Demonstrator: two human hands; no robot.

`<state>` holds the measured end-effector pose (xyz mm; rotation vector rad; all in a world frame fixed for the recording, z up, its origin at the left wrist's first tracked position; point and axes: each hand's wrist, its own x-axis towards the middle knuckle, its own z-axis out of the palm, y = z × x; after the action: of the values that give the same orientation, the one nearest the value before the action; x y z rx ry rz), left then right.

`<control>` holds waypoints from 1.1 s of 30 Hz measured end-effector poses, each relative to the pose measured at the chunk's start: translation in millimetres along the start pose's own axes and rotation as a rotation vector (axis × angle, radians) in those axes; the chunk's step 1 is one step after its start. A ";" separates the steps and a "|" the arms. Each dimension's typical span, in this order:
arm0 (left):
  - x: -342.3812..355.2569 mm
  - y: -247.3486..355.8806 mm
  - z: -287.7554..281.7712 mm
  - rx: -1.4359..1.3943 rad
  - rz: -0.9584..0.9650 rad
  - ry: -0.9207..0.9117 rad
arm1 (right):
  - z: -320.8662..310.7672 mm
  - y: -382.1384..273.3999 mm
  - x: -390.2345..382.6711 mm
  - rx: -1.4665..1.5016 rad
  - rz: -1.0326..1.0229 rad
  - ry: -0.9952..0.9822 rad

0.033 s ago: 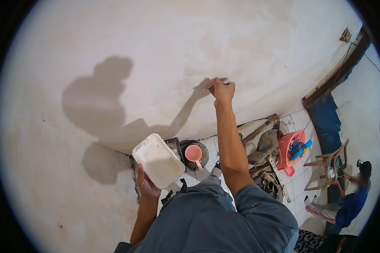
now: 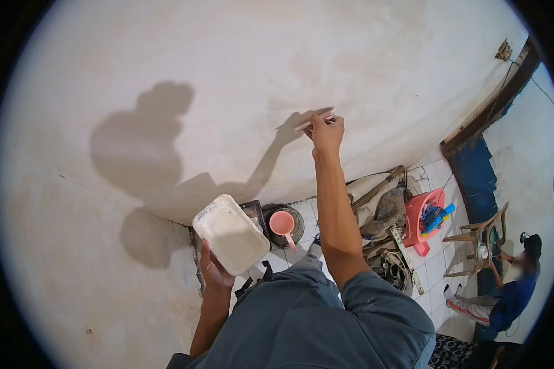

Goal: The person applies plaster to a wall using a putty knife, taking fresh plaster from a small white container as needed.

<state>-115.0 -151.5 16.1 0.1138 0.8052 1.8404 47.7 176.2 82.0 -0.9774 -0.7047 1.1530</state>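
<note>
The right hand [image 2: 328, 132] is raised on the far side, its fingers pinched on a thin blade [image 2: 301, 128] held slantwise before the wall [image 2: 240, 67]. The blade's left end seems to stand off the wall, since its shadow falls apart from it; whether the right end touches, I cannot tell.

Lower and to the left, the left hand [image 2: 215, 270] has hold of a white tray [image 2: 252, 260], one digit showing along its left edge and the other fingers hidden beneath. Pale stuff, probably paste, lies in it.

The tray is held from its near left corner only, so a slack wrist could let the far right side dip, and the load might slide toward the pink mug [image 2: 282, 223] just right of it. A blade pressed at one corner could score the wall; a loose pinch could let it twist or drop. The arm's shadow runs right up to the blade, so an uneven patch there could be missed.
</note>
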 end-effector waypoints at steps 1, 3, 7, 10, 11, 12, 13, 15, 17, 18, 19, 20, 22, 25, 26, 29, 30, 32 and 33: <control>1.7 -1.9 0.6 -0.004 -0.009 -0.011 | -5.2 -8.9 -11.2 -0.004 -0.058 0.000; 5.2 -6.0 3.6 -0.013 -0.016 -0.019 | -34.6 5.5 -16.5 0.044 -0.067 -0.071; 6.7 -6.6 9.3 0.000 -0.005 -0.014 | -101.4 47.3 -21.4 0.068 0.157 -0.234; 7.8 -5.3 13.9 0.006 -0.001 0.002 | -164.8 91.7 18.1 -0.113 0.062 -0.129; 8.1 -5.5 13.7 0.011 -0.007 0.011 | -183.0 99.8 33.7 -0.208 0.007 -0.055; 7.7 -5.5 11.7 0.013 -0.003 0.017 | -194.1 101.5 48.8 -0.318 -0.045 0.042; 7.5 -5.3 10.3 0.010 0.001 0.042 | -203.6 100.5 67.1 -0.427 -0.101 0.143; 9.5 -5.7 10.8 0.013 -0.007 0.049 | -231.7 103.4 112.8 -0.415 -0.202 0.194; 8.4 -5.2 9.0 -0.002 -0.006 0.053 | -220.6 105.3 129.9 -0.562 -0.349 0.267; 8.2 -4.7 6.9 0.001 -0.008 0.053 | -216.8 104.2 132.9 -0.714 -0.503 0.341; 8.7 -4.1 4.3 -0.002 0.000 0.042 | -207.7 111.9 129.2 -0.793 -0.482 0.314; 8.7 -4.0 1.6 -0.007 0.010 0.035 | -184.8 124.5 115.9 -0.872 -0.459 0.281; 7.1 -2.6 -1.3 -0.006 0.010 0.039 | -125.3 154.9 63.7 -0.863 -0.257 0.195; 9.0 -1.6 0.0 -0.008 -0.021 0.025 | -63.2 201.1 -14.7 -0.888 -0.476 0.029; 9.3 -0.6 -1.0 -0.016 -0.034 0.031 | -43.5 208.6 -41.8 -0.867 -0.509 -0.020; 9.2 1.8 -5.6 0.014 -0.010 0.005 | -31.6 194.8 -84.2 -0.735 -0.307 -0.168; 8.8 1.9 -5.2 0.010 -0.011 0.001 | -33.0 193.3 -86.6 -0.626 -0.242 -0.207; 5.6 3.2 -3.1 -0.005 -0.016 0.001 | -53.7 184.4 -72.9 -0.273 0.006 -0.238; 4.2 3.0 -0.8 -0.014 -0.012 -0.001 | -71.7 180.4 -58.7 0.083 0.257 -0.260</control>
<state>-119.6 -148.8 16.0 0.1009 0.7903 1.8337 18.2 118.8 -110.2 -0.8737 -0.7453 1.5426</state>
